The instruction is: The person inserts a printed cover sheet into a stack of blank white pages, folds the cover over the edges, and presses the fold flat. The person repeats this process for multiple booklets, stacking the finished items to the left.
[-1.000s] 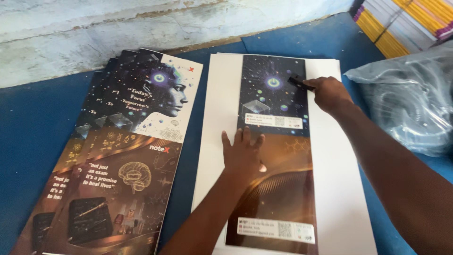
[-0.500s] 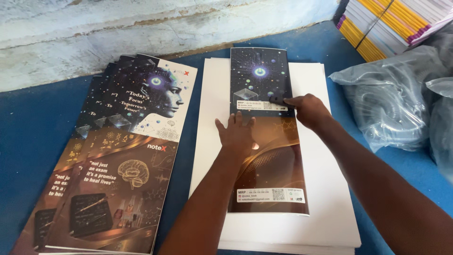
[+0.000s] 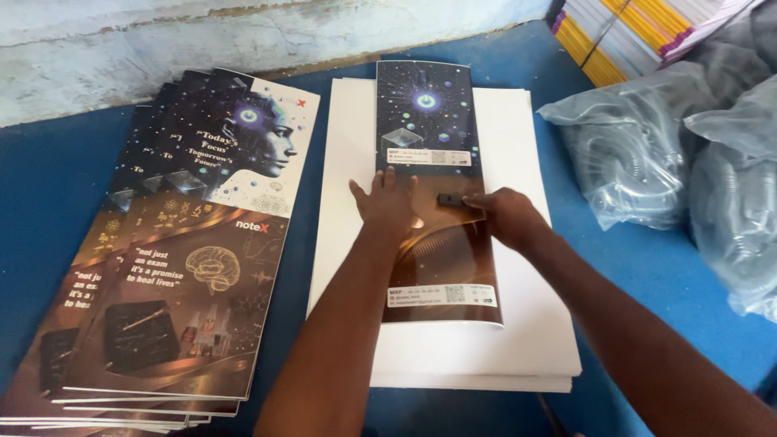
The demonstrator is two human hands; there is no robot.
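Folded cover (image 3: 433, 194): long dark printed sheet, lying lengthwise on the white paper stack (image 3: 518, 340), nearer its left half; upper part shows a starry pattern, lower part brown swirls
Left hand (image 3: 386, 205): flat and open, fingers spread, palm pressing down on the middle of the folded cover; holds nothing
Right hand (image 3: 506, 218): fingers curled around a small dark block (image 3: 450, 199); the block rests on the cover just beside the left hand
White paper stack: thick pile of blank sheets on the blue surface (image 3: 48, 178)
Printed covers (image 3: 174, 259): fanned pile to the left, well apart from the hands; a face and a brain drawing show on top
Plastic bags (image 3: 647, 154): clear, crumpled, at the right
Striped stack (image 3: 623, 32): top right corner, yellow and purple edges
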